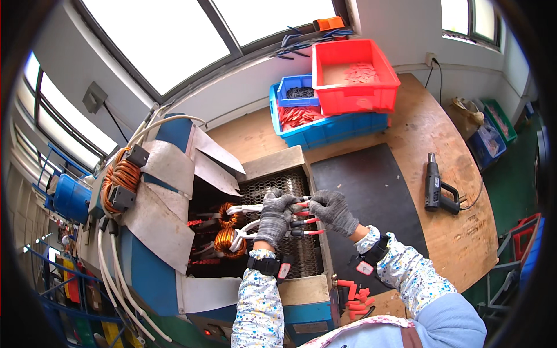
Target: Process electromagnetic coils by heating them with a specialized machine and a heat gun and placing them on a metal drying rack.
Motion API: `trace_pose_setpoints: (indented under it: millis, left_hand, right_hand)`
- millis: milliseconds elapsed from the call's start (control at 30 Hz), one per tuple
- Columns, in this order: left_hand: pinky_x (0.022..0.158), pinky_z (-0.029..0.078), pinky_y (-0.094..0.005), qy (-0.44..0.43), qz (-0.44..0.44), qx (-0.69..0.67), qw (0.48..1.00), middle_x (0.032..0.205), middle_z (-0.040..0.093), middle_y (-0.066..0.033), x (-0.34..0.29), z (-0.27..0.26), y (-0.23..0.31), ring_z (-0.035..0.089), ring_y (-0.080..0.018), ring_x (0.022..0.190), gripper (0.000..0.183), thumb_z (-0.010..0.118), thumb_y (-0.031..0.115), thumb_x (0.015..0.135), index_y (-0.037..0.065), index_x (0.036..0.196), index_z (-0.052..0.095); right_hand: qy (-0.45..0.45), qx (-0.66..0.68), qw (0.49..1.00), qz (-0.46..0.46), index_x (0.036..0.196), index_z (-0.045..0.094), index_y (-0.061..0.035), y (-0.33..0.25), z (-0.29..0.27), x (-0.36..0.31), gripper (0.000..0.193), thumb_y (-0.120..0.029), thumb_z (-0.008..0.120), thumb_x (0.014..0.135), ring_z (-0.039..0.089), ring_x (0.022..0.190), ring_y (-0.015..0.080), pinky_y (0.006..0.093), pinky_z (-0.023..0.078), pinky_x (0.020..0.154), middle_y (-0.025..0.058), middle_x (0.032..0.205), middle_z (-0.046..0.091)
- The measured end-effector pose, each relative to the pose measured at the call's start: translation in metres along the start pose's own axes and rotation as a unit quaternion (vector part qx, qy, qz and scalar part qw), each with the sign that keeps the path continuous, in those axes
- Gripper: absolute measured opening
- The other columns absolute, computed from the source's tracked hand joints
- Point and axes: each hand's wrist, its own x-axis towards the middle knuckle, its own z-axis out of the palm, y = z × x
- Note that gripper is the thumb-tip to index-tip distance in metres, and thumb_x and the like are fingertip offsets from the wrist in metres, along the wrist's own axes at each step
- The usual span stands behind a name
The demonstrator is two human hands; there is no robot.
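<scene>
My left hand (pixel 274 219), in a grey knit glove, is closed around white cable leads (pixel 248 209) above a wire-mesh conveyor (pixel 296 255). My right hand (pixel 335 212), gloved alike, pinches the end of one lead just to its right. Several lead ends with black and red sleeves (pixel 307 222) poke out between the hands. The leads run left to two copper-wound ring coils, an upper coil (pixel 228 215) and a lower coil (pixel 228 241), at the mouth of a blue and grey heating machine (pixel 152 243). The gloves hide the exact grip points.
A black mat (pixel 371 197) lies on the wooden table (pixel 464 243) with a heat gun (pixel 436 187) to its right. Loose red sleeves (pixel 355 298) lie near my body. A red bin (pixel 360 95) sits on a blue bin (pixel 336 130) at the back. Metal flaps (pixel 156 223) flank the machine's opening.
</scene>
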Motion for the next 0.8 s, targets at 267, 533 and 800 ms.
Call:
trace_pose_setpoints:
  millis: [267,533,800]
  left_hand:
    - [0.071,0.045,-0.0302,0.036,0.001,0.000,0.999,0.083,0.056,-0.0079,-0.009,-0.030,0.006,0.055,-0.0195,0.082,0.011,0.061,0.006,0.079,0.006,0.089,0.066]
    - [0.089,0.044,-0.0315,0.116,-0.077,-0.375,0.917,0.117,0.053,-0.0107,-0.091,-0.055,0.086,0.053,-0.0226,0.104,0.041,0.049,0.022,0.092,0.001,0.128,0.043]
    - [0.104,0.032,-0.0415,0.230,-0.152,-0.600,0.751,0.146,0.021,-0.0147,-0.200,-0.033,0.023,0.031,-0.0324,0.129,0.055,0.031,0.041,0.096,0.013,0.142,0.020]
  right_hand:
    - [0.084,-0.064,0.994,-0.014,0.074,0.062,-0.0031,0.014,-0.030,-0.020,0.019,-0.020,0.055,0.081,0.056,0.059,0.0271,0.0362,0.044,0.056,0.0143,0.067,0.058]
    - [-0.060,0.007,0.984,0.168,0.089,0.063,-0.0040,0.039,-0.016,-0.103,0.021,-0.024,0.063,0.081,0.054,0.066,0.0105,0.0278,0.046,0.059,0.0033,0.075,0.060]
    - [-0.149,0.225,0.960,0.078,0.110,0.055,0.0029,0.015,0.044,-0.067,0.045,-0.027,0.068,0.078,0.059,0.089,0.0163,0.0319,0.046,0.081,0.0083,0.098,0.064]
